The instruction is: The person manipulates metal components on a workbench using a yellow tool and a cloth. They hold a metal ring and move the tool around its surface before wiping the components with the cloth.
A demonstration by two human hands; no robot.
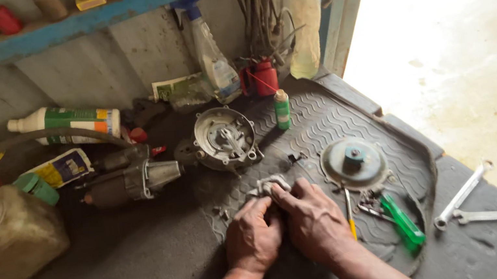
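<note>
My left hand point(252, 236) and my right hand point(314, 220) are pressed together on a black rubber mat point(325, 125), both closed around a small grey metal part wrapped in a dirty rag point(270, 185). Only the top of the part and rag shows above my fingers. A round metal housing point(224, 138) lies just beyond my hands. To the right of my right hand sits a grey disc with a teal hub point(355, 161).
A starter motor point(130, 180) lies left of the housing. Green-handled pliers point(398, 219), a yellow screwdriver point(350, 215) and two wrenches point(478, 203) lie at the right. Bottles, a spray bottle point(212, 59) and a plastic jug point(1, 239) crowd the back and left.
</note>
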